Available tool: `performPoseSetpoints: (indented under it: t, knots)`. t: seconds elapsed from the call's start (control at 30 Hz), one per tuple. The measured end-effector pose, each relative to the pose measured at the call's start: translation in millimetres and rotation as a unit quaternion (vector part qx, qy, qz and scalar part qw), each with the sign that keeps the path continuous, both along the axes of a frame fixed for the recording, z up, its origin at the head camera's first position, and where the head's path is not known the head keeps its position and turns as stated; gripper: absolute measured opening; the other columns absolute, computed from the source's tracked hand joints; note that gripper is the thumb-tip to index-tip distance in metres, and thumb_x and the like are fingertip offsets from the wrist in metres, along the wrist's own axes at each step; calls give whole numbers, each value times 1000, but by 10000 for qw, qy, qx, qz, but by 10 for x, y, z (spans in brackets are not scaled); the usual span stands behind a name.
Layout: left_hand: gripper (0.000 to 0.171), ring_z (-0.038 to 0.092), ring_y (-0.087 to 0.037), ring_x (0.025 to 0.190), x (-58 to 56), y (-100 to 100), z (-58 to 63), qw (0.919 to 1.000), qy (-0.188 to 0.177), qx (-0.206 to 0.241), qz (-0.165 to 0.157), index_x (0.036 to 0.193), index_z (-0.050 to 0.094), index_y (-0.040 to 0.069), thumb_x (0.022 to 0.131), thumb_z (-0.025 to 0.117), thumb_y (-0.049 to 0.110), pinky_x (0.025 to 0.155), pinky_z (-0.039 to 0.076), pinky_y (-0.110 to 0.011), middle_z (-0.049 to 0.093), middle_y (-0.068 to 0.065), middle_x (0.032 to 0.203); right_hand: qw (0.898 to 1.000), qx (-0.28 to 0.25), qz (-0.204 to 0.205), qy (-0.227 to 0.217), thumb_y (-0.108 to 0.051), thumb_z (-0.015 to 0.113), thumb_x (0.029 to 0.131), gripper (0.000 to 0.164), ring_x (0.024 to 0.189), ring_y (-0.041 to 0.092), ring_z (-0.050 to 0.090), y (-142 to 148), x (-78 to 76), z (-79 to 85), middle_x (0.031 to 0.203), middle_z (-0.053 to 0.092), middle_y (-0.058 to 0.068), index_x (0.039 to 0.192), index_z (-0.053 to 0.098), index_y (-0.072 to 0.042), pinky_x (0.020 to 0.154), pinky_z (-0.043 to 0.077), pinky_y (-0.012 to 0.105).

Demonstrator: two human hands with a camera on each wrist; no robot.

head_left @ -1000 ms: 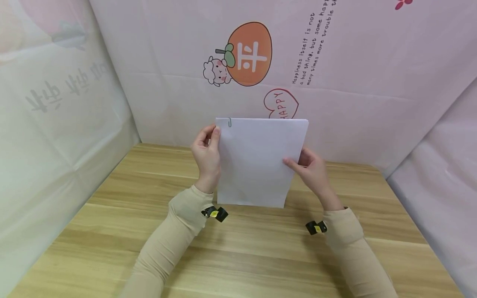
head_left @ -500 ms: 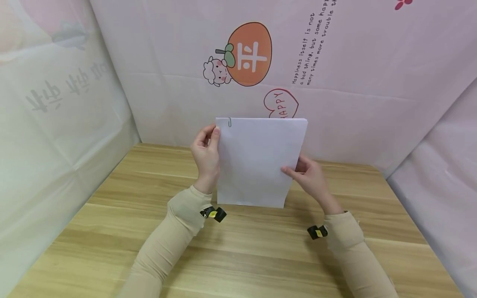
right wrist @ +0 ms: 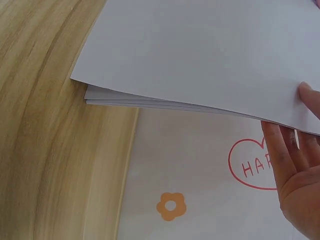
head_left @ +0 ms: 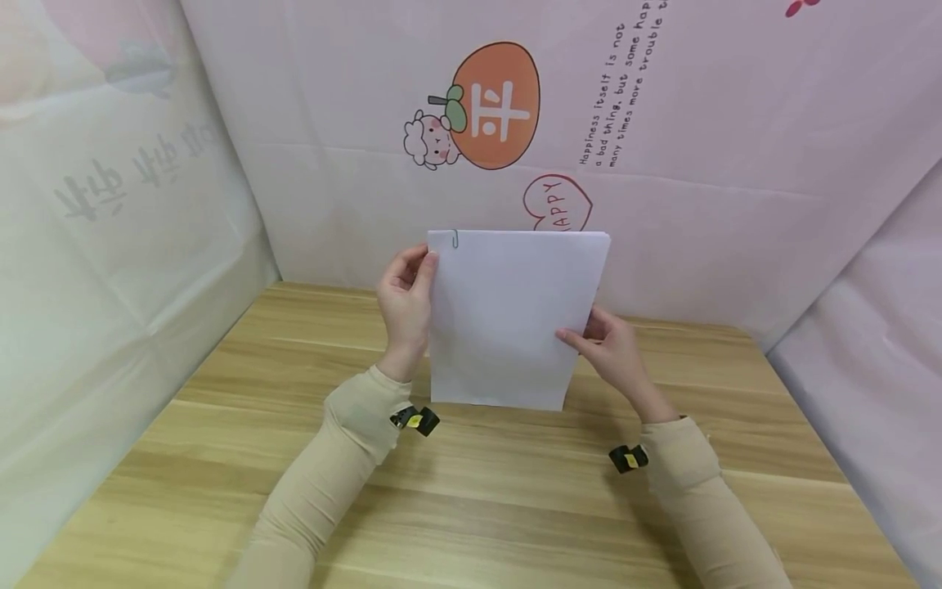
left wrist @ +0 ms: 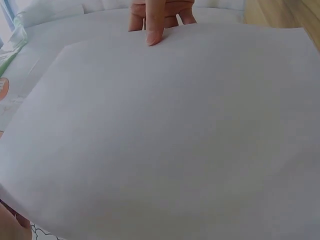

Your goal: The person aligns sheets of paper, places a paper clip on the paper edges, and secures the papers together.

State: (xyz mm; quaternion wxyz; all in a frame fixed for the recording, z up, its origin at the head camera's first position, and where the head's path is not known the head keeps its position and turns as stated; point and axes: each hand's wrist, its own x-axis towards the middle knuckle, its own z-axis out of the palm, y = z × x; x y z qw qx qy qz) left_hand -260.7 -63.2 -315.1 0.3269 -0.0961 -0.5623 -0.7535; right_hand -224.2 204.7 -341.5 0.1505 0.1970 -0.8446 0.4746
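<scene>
A thin stack of white paper sheets [head_left: 508,327] is held up with its front face towards me, its lower edge close over the table. My left hand [head_left: 406,304] pinches its upper left edge, thumb in front and fingers behind. Near that corner, a green paper clip [head_left: 455,240] sits on the top edge. Lower on the opposite edge, my right hand [head_left: 614,353] grips the sheets, with its thumb [right wrist: 306,97] on the front face. In the right wrist view, the sheets' edges [right wrist: 125,104] fan slightly apart at the lower corner.
Under the paper lies a wood-grain table [head_left: 471,507]. Behind it rises a pale printed cloth [head_left: 324,188] with an orange fruit drawing [head_left: 508,123] and lettering. Another cloth wall [head_left: 132,270] stands on the left. Small black cameras [head_left: 415,420] sit at both wrists.
My right hand has slid a little down the paper's right edge. My left wrist has shifted slightly left while its pinch stays at the upper left edge.
</scene>
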Motion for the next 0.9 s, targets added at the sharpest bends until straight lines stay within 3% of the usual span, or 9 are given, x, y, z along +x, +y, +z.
performPoseSetpoints:
  t: [0.23, 0.5, 0.9]
  knots:
    - [25, 59, -9, 73, -39, -31, 12, 9999, 2, -148, -39, 100, 66, -8, 86, 69, 14, 67, 49, -19, 66, 3, 83, 9995, 226, -186, 103, -6, 69, 86, 45, 76, 12, 65, -27, 14, 6, 105, 67, 25, 127, 54, 4, 60, 52, 17]
    - [26, 63, -8, 76, -58, -98, -6, 9969, 78, -786, 31, 99, 68, -6, 88, 68, 18, 69, 53, -20, 68, -21, 95, 9987, 200, -93, 453, -3, 67, 86, 44, 82, 35, 69, -50, -7, -42, 108, 65, 27, 125, 52, 7, 63, 50, 12]
    - [21, 62, -9, 71, -144, -141, 29, 9894, 63, -1448, 132, 97, 69, -7, 89, 66, 13, 62, 51, -19, 69, -23, 93, 9979, 230, -283, 528, -3, 67, 86, 43, 87, 38, 68, -64, 10, -15, 110, 65, 27, 125, 52, 7, 66, 51, 14]
